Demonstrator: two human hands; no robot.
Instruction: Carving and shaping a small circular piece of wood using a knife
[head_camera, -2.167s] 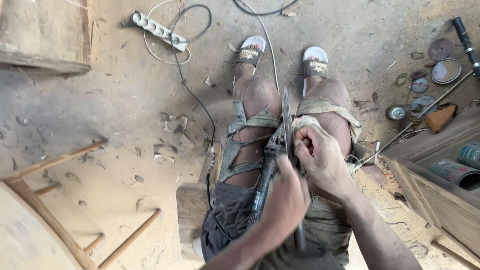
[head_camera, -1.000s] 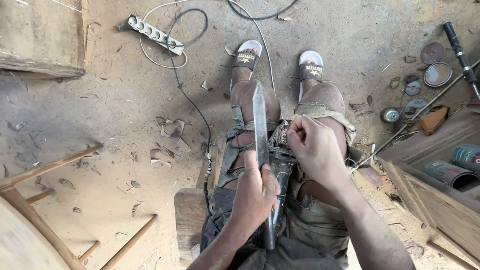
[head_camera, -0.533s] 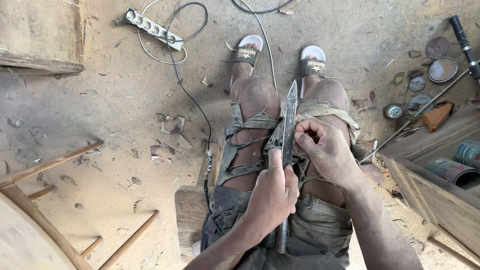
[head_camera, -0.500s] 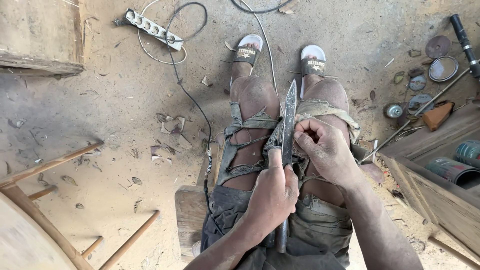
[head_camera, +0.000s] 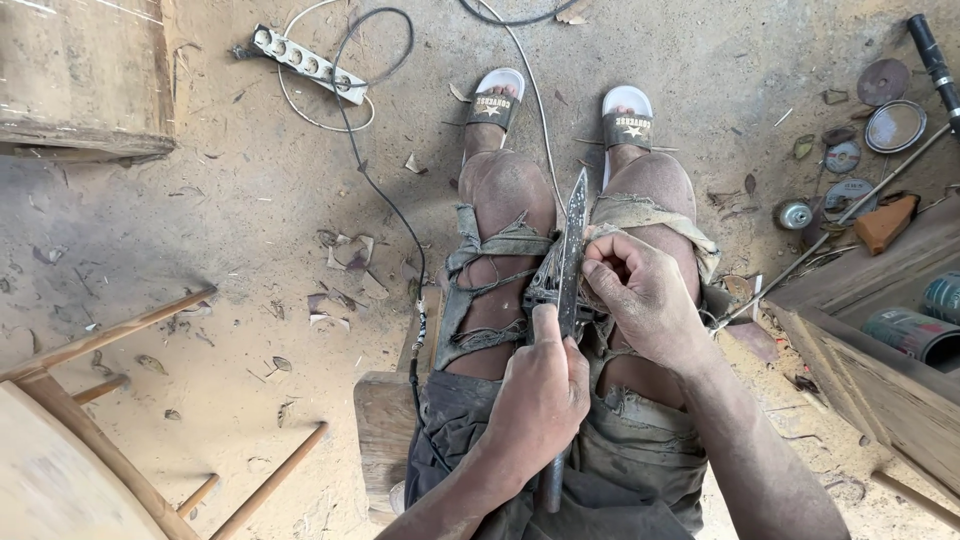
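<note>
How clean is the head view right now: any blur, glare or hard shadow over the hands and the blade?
Head view: sharp, no motion blur on the left hand, right hand or blade; soft, even daylight, no glare on the metal; a faint broad shadow darkens the sandy floor at left; wide-angle lens bends the edges.

A dull, mottled metal blade (head_camera: 573, 240) with a rough, unpolished face rests across frayed, dust-caked cloth shorts (head_camera: 560, 450). The left hand (head_camera: 540, 400) and right hand (head_camera: 645, 300) are coated in matt grey grime. A rough wooden stool (head_camera: 385, 430) sits on a gritty, sandy floor (head_camera: 200, 250) strewn with dry chips. A white plastic power strip (head_camera: 300, 62) and smooth black rubbery cable (head_camera: 385, 205) lie in the dust. Rusted metal discs (head_camera: 885, 80), a glossier metal lid (head_camera: 895, 125) and weathered bare wood planks (head_camera: 880, 385) flank the scene.
</note>
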